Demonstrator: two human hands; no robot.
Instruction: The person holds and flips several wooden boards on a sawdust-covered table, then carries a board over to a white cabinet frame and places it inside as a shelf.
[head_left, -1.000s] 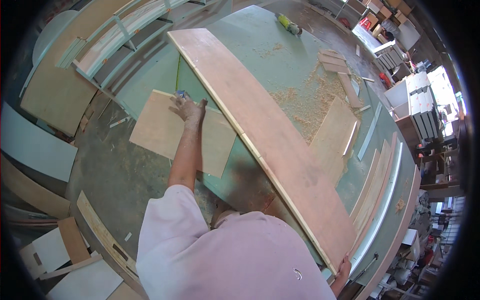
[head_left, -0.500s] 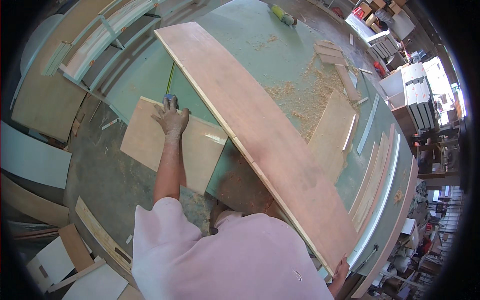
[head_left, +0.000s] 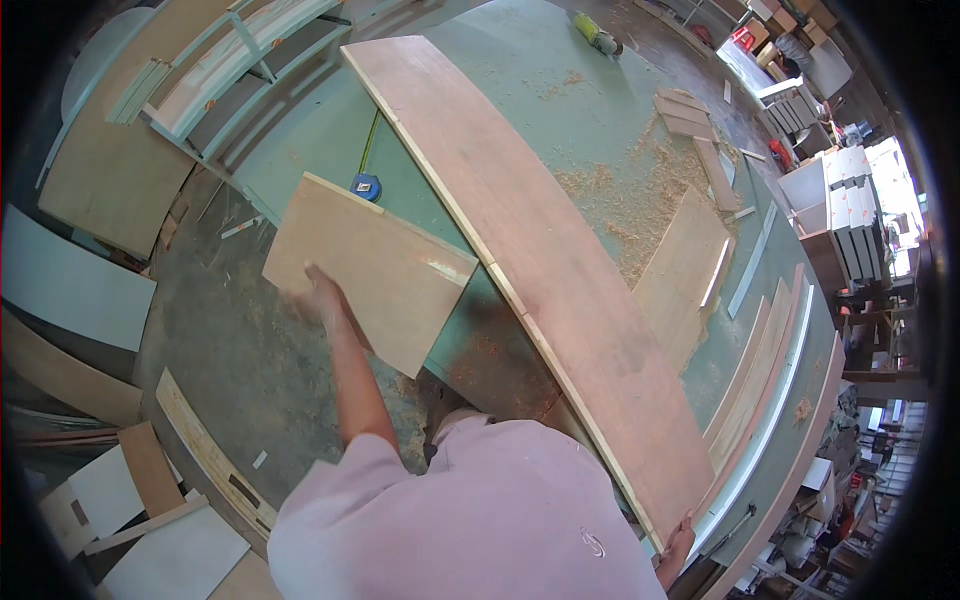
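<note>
A long reddish-brown wooden board (head_left: 530,240) with a pale edge strip lies slantwise over the green worktable. At its near right corner, my right hand (head_left: 678,548) grips the end, fingertips on the top face. My left hand (head_left: 318,298), smeared by motion, is at the left edge of a smaller light plywood board (head_left: 370,262); whether its fingers grip that edge is unclear. Just beyond the smaller board rests a blue tape measure (head_left: 366,187). Its yellow blade runs away from me to the long board's edge.
Sawdust (head_left: 630,210) and a thin plywood sheet (head_left: 680,270) lie right of the long board. Narrow strips (head_left: 750,360) line the table's right side. A green-yellow power tool (head_left: 598,36) sits at the far edge. White-framed shelving (head_left: 250,50) stands far left; panels (head_left: 80,275) lean at left.
My left hand has left the tape measure and drawn back toward me to the smaller board's left edge. The tape measure stays on the table. My right hand keeps to the long board's end.
</note>
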